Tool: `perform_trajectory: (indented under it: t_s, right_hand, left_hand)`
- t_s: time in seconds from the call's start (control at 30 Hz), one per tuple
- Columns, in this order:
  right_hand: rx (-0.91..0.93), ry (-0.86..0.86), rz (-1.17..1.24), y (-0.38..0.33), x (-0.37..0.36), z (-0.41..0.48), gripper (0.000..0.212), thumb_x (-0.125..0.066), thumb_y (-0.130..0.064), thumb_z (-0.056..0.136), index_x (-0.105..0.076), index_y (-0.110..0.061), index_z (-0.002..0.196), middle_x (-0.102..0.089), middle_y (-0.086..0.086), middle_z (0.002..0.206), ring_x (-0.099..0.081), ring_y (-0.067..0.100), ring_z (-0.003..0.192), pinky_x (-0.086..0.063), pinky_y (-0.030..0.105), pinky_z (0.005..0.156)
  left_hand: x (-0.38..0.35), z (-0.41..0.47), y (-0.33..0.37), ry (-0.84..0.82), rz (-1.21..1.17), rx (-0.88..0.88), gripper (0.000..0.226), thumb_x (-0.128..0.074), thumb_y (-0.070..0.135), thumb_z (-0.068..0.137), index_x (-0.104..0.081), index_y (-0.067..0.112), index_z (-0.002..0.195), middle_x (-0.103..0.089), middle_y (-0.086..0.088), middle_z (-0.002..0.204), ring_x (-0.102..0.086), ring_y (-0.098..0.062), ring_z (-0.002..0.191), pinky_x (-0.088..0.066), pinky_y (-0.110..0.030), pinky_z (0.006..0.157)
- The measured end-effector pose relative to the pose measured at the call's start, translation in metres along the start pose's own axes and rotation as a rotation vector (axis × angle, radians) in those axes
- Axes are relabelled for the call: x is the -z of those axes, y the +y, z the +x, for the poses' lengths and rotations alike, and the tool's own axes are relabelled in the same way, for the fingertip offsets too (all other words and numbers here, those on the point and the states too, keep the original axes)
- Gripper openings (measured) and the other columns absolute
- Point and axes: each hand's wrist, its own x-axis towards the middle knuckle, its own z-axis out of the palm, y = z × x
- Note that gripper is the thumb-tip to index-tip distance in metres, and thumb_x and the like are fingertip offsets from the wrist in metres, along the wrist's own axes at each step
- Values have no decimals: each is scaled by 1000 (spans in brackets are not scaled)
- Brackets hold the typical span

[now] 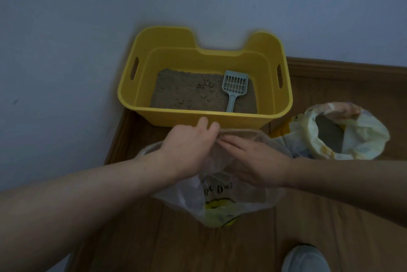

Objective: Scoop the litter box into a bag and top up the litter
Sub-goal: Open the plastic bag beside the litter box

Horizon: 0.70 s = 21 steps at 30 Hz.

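A yellow litter box (220,117) stands in the corner against the wall, holding grey-brown litter (189,93) with a few clumps. A pale blue slotted scoop (234,86) lies in the litter at the right, handle toward me. In front of the box is a thin clear plastic bag (222,201) with yellow print. My left hand (187,148) pinches the bag's rim at its top edge. My right hand (253,159) lies flat with fingers extended against the bag's opening, touching the plastic beside the left fingers.
An open litter sack (361,139), white and yellow with grey litter inside, sits on the wooden floor (136,238) to the right of the box. A wooden skirting board (352,67) runs along the back right. A grey slipper (306,258) shows at the bottom right.
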Motion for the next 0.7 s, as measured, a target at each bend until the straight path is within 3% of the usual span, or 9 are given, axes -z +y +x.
perform_trajectory:
  t_s: [0.1, 0.17, 0.23, 0.27, 0.33, 0.4, 0.47, 0.53, 0.7]
  right_hand:
    - [39, 172, 40, -5, 1, 1, 71, -61, -23, 90, -29, -10, 153, -35, 7, 155, -53, 23, 126, -47, 30, 100]
    - [22, 225, 65, -7, 0, 3, 70, -64, -17, 88, -33, -9, 151, -38, 7, 152, -56, 24, 121, -53, 34, 94]
    - [-6, 224, 75, -9, -1, 4, 74, -67, -19, 87, -31, -10, 152, -37, 6, 152, -51, 23, 126, -50, 34, 99]
    - [-25, 227, 81, -9, 0, 4, 77, -69, -22, 87, -29, -11, 152, -35, 5, 152, -48, 21, 129, -46, 31, 103]
    - [-117, 226, 89, -6, 2, 5, 84, -71, -31, 86, -24, -13, 154, -34, 3, 152, -47, 18, 129, -41, 27, 104]
    - [-224, 194, 19, 2, 6, 9, 77, -69, -33, 88, -30, -14, 151, -46, 5, 144, -53, 20, 122, -43, 32, 102]
    - [-218, 169, -79, 13, 6, 14, 37, -60, -27, 92, -55, -16, 127, -64, 6, 116, -62, 25, 104, -46, 37, 89]
    - [-252, 161, -97, 19, 7, 15, 11, -52, -21, 94, -62, -16, 95, -67, 6, 91, -65, 27, 85, -45, 38, 74]
    - [-291, 248, -45, 31, 2, 8, 16, -51, -23, 97, -60, -16, 85, -66, 5, 80, -62, 26, 73, -44, 38, 66]
  left_hand:
    - [-4, -3, -11, -155, -149, 53, 78, -70, 67, 73, -34, 26, 129, -55, 0, 120, -66, -26, 96, -43, -35, 65]
    - [-8, -6, -19, -190, -132, 79, 56, -68, 57, 80, -43, 26, 119, -62, 1, 113, -64, -25, 99, -43, -35, 68]
    - [-14, -8, -24, -113, -192, 84, 14, -60, 33, 89, -52, 24, 96, -64, 1, 99, -61, -24, 95, -48, -36, 72]
    - [-18, -9, -27, -72, -274, 115, 3, -58, 23, 90, -56, 23, 87, -63, 1, 92, -60, -23, 92, -50, -38, 74]
    - [-24, -11, -34, -7, -467, 189, 16, -58, 10, 86, -62, 23, 78, -61, 4, 83, -60, -20, 86, -51, -37, 73]
    - [-29, -11, -37, 37, -633, 224, 26, -59, 3, 83, -62, 27, 74, -60, 7, 81, -59, -16, 82, -47, -31, 69]
    - [-31, -14, -36, 82, -735, 240, 28, -59, -1, 82, -63, 27, 76, -61, 10, 84, -58, -10, 82, -49, -30, 69]
    - [-34, -17, -36, 118, -776, 257, 30, -61, -2, 80, -61, 28, 82, -60, 12, 87, -57, -8, 83, -51, -30, 71]
    - [-44, -28, -45, 128, -828, 287, 38, -56, -8, 78, -52, 29, 86, -58, 10, 86, -57, -8, 80, -50, -31, 66]
